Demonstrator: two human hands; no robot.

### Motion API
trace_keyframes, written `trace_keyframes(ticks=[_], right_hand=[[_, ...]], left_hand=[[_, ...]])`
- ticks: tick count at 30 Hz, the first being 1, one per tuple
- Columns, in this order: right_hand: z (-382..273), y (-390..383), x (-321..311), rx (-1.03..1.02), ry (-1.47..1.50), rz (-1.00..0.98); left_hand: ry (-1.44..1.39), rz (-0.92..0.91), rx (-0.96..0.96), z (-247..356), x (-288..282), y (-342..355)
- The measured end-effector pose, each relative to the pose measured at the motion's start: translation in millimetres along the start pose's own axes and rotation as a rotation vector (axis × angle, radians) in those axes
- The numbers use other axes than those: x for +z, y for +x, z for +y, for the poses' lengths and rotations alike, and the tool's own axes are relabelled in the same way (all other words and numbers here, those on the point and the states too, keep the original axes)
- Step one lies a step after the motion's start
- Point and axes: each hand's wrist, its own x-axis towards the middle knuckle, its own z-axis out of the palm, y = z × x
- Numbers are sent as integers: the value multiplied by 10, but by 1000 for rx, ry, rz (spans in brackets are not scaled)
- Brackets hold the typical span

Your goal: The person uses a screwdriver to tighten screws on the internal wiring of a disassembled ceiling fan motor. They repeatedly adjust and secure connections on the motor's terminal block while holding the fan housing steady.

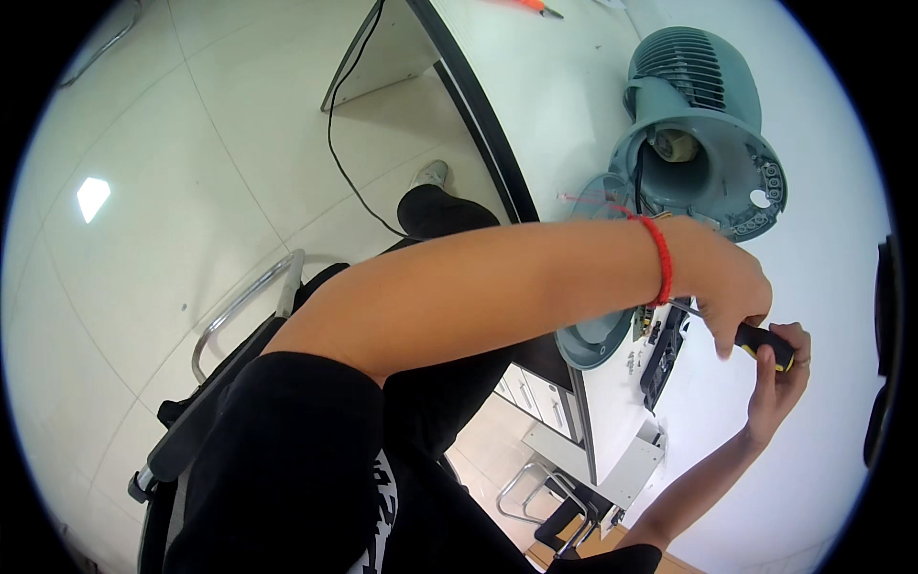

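Observation:
A screwdriver with a black and yellow handle [763, 344] is held between my two hands at the right. My right hand [786, 368] grips the handle's end, thumb and fingers around it. My left hand [717, 273], with a red cord bracelet at the wrist, has its fingers curled at the handle's other end, and a thin metal shaft shows just past them. Beyond my left wrist lies a grey-green appliance housing [703, 81] with ribbed vents and a wide round opening. Under my left forearm is a round grey-green base [585, 346], partly hidden.
On the white table [531, 115] beside the base are a small circuit board [643, 323], scattered screws [633, 364] and a long black tray-like piece [662, 368]. An orange-handled tool [535, 8] lies at the far end. A black cable [331, 124] hangs off the table edge.

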Motion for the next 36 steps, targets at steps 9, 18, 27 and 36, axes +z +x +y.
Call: trace_keyframes(ticks=[9, 18, 27, 36], right_hand=[[-75, 40, 60, 62, -18, -27], [-125, 90, 82, 31, -154, -26], [-63, 148, 91, -109, -199, 41], [-84, 179, 132, -48, -151, -18]], left_hand=[[11, 150, 14, -5, 59, -8], [-107, 133, -8, -124, 184, 71], [-68, 99, 52, -183, 165, 33], [46, 207, -1, -127, 166, -24]])
